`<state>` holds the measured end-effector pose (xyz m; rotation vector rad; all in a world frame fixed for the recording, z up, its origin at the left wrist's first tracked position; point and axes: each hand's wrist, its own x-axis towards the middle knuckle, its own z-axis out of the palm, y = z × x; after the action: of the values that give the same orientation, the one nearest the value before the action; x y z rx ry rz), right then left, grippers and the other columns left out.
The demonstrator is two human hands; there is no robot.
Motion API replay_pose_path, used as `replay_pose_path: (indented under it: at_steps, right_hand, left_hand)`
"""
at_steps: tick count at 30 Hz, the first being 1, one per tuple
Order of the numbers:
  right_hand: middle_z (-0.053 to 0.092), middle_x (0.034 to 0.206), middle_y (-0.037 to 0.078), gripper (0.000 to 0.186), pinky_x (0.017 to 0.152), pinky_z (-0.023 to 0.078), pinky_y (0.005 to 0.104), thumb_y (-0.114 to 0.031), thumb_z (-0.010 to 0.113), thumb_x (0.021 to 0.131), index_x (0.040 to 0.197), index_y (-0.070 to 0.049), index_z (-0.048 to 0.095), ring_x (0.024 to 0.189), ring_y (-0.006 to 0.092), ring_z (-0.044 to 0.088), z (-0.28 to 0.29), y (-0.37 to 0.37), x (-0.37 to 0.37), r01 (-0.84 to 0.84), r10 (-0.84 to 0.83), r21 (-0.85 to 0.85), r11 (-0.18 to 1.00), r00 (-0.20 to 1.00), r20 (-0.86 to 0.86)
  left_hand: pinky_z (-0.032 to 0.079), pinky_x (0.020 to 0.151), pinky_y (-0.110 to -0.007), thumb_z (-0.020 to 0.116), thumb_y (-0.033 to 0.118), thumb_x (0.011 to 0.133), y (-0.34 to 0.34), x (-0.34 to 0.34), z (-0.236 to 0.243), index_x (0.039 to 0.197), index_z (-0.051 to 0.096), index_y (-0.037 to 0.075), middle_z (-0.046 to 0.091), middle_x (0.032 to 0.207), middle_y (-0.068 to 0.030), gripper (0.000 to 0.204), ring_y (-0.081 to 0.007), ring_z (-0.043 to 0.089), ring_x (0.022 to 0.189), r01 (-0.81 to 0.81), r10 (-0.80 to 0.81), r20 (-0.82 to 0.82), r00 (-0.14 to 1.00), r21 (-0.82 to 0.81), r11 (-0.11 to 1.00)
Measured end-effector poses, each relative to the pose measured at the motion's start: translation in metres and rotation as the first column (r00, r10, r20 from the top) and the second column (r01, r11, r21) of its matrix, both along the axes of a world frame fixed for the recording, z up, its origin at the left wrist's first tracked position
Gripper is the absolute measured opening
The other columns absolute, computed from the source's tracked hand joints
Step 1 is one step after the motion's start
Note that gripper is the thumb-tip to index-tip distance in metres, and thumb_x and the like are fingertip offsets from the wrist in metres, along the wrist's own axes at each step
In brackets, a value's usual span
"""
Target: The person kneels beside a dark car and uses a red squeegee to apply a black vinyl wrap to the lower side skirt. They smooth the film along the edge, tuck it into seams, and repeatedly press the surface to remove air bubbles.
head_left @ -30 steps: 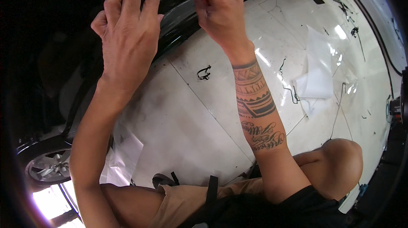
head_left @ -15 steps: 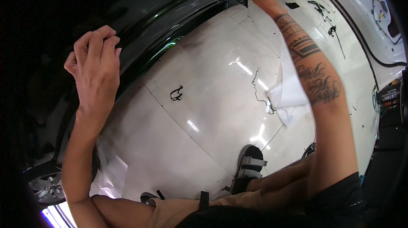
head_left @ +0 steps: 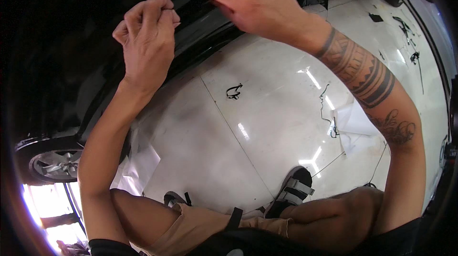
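The glossy black body of a car fills the left and far side. Over it, my left hand is raised with its fingers curled in and pressed together; whatever they hold, if anything, is hidden. Just right of it, my right hand reaches across the car's lower side, slightly blurred. Its fingers stretch leftward with a gap between them, and no object shows in them. Some of its fingertips are cut off by the top edge of the view.
On the pale tiled floor lie a small black looped strap, a thin dark cord, white sheets and black parts. A car wheel stands at left. My sandalled foot is near.
My right hand has swung left and nearer, away from the far end of the car's side, closing on my left hand. The left hand, still curled, sits farther right and higher in view.
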<state>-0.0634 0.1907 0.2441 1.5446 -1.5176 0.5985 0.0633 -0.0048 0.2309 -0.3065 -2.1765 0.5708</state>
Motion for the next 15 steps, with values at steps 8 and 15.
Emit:
replay_pose_path:
  at_steps: [8, 15]
  right_hand:
    - [0.051, 0.106, 0.009, 0.014, 0.08, 0.039, 0.0447, -0.014, 0.058, 0.078, 0.083, -0.004, 0.066, 0.1, 0.0296, 0.045, -0.017, -0.034, 0.031, 0.156, -0.152, 0.04, 0.987, 0.984, -0.091]
    - [0.058, 0.089, 0.003, 0.013, 0.077, 0.04, 0.0476, -0.011, 0.06, 0.075, 0.083, -0.008, 0.069, 0.096, 0.0293, 0.046, -0.015, -0.038, 0.032, 0.179, -0.174, 0.076, 0.981, 0.983, -0.063]
  left_hand:
    - [0.038, 0.084, -0.041, 0.063, 0.008, 0.086, -0.004, 0.007, 0.002, 0.105, 0.059, 0.002, 0.055, 0.118, -0.0072, 0.021, -0.023, 0.049, 0.11, -0.102, 0.112, 0.052, 0.992, -0.172, 0.98]
    - [0.046, 0.073, -0.037, 0.063, 0.012, 0.083, 0.011, 0.025, 0.028, 0.088, 0.064, 0.005, 0.063, 0.084, -0.0092, 0.008, -0.0236, 0.06, 0.079, -0.013, 0.032, 0.215, 0.976, -0.088, 0.996]
